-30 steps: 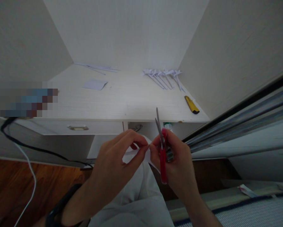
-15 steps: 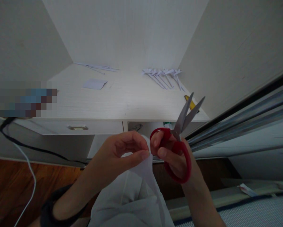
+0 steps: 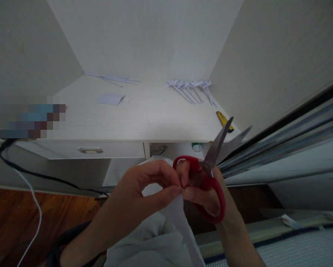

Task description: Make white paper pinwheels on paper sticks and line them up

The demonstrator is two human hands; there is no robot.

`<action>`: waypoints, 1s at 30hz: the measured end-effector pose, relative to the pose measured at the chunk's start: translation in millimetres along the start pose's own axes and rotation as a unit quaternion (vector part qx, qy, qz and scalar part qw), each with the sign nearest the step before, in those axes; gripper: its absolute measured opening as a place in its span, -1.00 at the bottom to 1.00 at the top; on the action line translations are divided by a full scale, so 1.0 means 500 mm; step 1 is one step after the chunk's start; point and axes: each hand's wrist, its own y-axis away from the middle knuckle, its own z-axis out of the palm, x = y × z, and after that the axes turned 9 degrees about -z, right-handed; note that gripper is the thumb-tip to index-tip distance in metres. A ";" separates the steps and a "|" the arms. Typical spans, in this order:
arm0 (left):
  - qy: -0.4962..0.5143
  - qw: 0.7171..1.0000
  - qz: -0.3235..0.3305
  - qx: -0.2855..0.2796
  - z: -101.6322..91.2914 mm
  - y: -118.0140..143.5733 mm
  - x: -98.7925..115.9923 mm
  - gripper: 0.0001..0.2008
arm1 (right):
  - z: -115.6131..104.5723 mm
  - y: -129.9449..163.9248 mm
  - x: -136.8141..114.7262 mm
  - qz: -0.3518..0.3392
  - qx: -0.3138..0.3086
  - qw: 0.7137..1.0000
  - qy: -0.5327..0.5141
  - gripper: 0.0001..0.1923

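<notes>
While the left hand (image 3: pixel 144 193) is pinching the top edge of a white paper strip (image 3: pixel 180 218) between thumb and forefinger, the right hand (image 3: pixel 208 193) is gripping red-handled scissors (image 3: pixel 211 174), its fingers threaded through the loops and closed around them, with the thumb tip meeting the left thumb at the paper. The strip is hanging down from that pinch, in front of the person's pale-clad lap and just below the desk's (image 3: pixel 144 122) front edge.

Compared with half a second ago, the scissors are sitting slightly lower and further right, and the steel blades, pointing up and to the right, are standing wider apart; a second ago they were closed and pointing straight up. The left hand is holding the same pinch as before, though both hands are now slightly lower in the view.

On the desk behind, a yellow utility knife (image 3: pixel 224 121) is lying near the right edge, partly hidden by a blade tip. A row of folded white paper pieces (image 3: pixel 191 89) is resting toward the back wall, a small white sheet (image 3: pixel 111 98) is lying to the left, and thin paper strips (image 3: pixel 113 78) are lying at the far back. A black cable (image 3: pixel 44 174) is trailing below the drawer (image 3: pixel 91 150).
</notes>
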 end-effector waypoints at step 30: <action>0.009 0.998 0.013 0.055 -0.007 0.005 0.005 -0.93 | 0.011 0.007 -0.026 -0.098 0.066 0.930 0.349 -0.78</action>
